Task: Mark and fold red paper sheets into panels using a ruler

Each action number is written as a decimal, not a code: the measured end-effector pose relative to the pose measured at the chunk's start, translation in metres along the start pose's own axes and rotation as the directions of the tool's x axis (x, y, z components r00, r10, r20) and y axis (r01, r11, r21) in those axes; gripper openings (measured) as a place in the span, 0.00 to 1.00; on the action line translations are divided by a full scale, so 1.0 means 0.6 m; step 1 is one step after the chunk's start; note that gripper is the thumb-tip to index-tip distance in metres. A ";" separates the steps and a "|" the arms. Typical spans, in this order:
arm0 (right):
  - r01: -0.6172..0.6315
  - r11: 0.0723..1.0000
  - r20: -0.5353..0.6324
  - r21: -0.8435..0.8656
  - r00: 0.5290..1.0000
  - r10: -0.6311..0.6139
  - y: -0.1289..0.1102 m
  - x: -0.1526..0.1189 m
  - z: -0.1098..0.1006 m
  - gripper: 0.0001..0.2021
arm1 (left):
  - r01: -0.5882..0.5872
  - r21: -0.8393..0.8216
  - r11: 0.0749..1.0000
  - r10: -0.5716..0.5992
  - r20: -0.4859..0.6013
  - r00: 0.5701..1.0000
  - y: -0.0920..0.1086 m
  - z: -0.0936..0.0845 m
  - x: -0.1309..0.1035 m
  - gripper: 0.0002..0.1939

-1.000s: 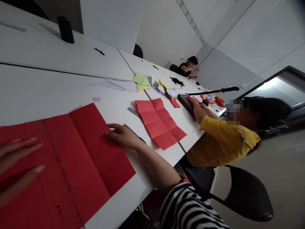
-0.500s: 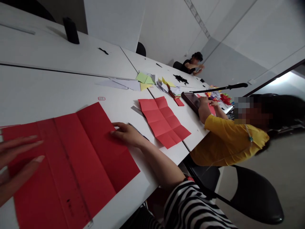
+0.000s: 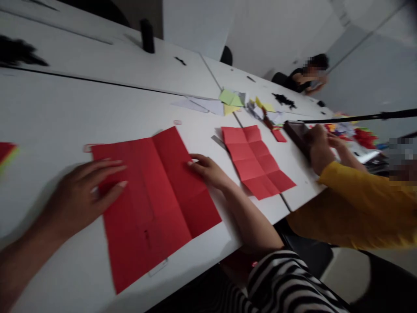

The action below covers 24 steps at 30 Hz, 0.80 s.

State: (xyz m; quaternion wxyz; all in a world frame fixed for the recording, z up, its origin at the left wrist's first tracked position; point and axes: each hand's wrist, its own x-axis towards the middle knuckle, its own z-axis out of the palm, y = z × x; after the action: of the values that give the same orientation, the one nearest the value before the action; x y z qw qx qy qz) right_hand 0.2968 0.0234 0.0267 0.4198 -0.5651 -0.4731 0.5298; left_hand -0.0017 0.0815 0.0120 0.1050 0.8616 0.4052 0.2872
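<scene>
A large creased sheet of red paper (image 3: 169, 208) lies before me on the white table, its right panel rising along a fold. Across the sheet runs a clear ruler (image 3: 158, 267), one end poking out past the near edge. My left hand (image 3: 87, 187) rests over the paper's left edge, open, fingers stretched out and thumb apart. At the right edge, my right hand (image 3: 206, 169) has the red paper's border between thumb and fingers. Just right of that hand is another creased red sheet (image 3: 257, 161), with a grey strip (image 3: 219, 142) partly under it.
A co-worker in a yellow sleeve (image 3: 365, 200) works at the right beside a dark box-like object (image 3: 298, 139). Green paper (image 3: 232, 98) and other scraps lie mid-table. Farther off are a black cylinder (image 3: 147, 37), a dark pile (image 3: 18, 52) and another person (image 3: 302, 78).
The view has swung left, so everything sits further right in the picture and more of my left hand shows. Both hands remain at the same edges of the red paper.
</scene>
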 end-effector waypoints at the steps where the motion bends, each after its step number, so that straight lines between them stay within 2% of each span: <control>1: 0.002 1.000 -0.006 -0.004 1.000 -0.002 0.001 -0.004 0.002 0.19 | 0.005 -0.005 1.000 -0.005 -0.002 1.000 -0.001 0.002 -0.003 0.14; 6: -0.047 0.999 -0.009 0.010 0.999 0.048 0.004 -0.017 0.008 0.19 | -0.042 0.005 0.999 0.041 0.076 0.996 0.005 -0.002 -0.016 0.16; 14: -0.085 0.994 0.027 0.068 0.996 0.084 0.006 -0.023 0.011 0.19 | -0.013 0.053 0.999 0.001 0.209 0.978 0.023 -0.011 -0.028 0.26; 17: -0.093 0.993 0.031 0.068 0.995 0.091 0.004 -0.024 0.012 0.19 | -0.012 0.056 0.998 -0.001 0.235 0.972 0.024 -0.011 -0.029 0.29; 24: -0.082 0.996 0.017 0.027 0.997 0.081 0.002 -0.024 0.015 0.19 | -0.001 0.079 0.997 -0.019 0.261 0.965 0.023 -0.011 -0.029 0.29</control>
State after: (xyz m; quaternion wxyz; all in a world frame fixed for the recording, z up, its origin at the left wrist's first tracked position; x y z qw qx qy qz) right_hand 0.2884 0.0088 0.0277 0.4019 -0.5739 -0.4457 0.5573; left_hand -0.0057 0.0592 0.0158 0.1248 0.8935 0.4027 0.1543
